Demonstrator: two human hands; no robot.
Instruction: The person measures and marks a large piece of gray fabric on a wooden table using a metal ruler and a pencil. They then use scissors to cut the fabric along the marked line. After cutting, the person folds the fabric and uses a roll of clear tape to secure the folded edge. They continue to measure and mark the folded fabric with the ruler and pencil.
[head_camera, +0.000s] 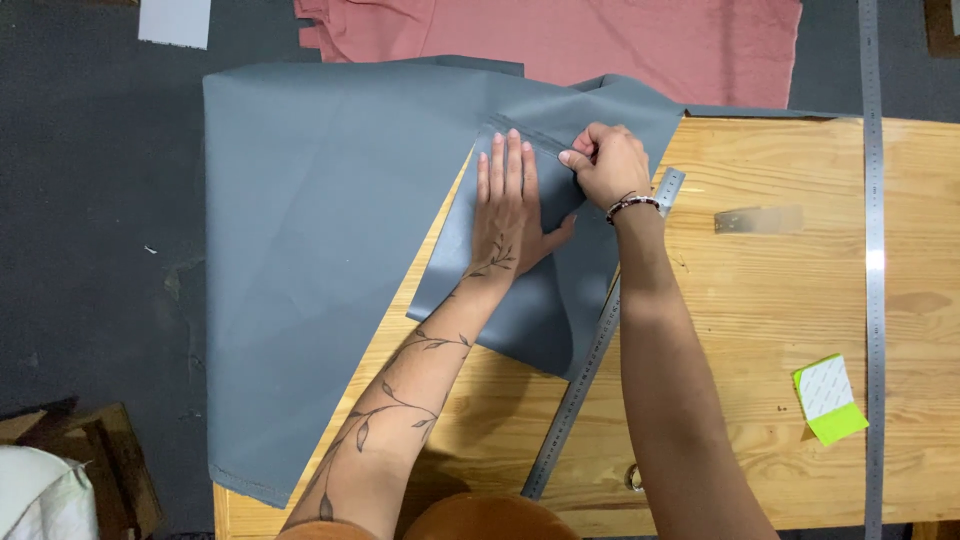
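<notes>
A large sheet of grey fabric (310, 250) hangs over the left end of a wooden table (760, 300), with a folded flap lying on the tabletop. My left hand (508, 205) presses flat on that flap, fingers together and pointing away from me. My right hand (605, 160) pinches the flap's folded upper edge just right of the left fingertips. A beaded bracelet circles the right wrist. A steel ruler (590, 360) lies diagonally under the flap's right edge and runs toward me.
A long metal ruler (875, 260) lies along the table's right side. A green and white pad (828, 398) sits near the right front. A clear tape strip (758, 219) is stuck on the wood. Pink cloth (600, 40) lies beyond the table on the dark floor.
</notes>
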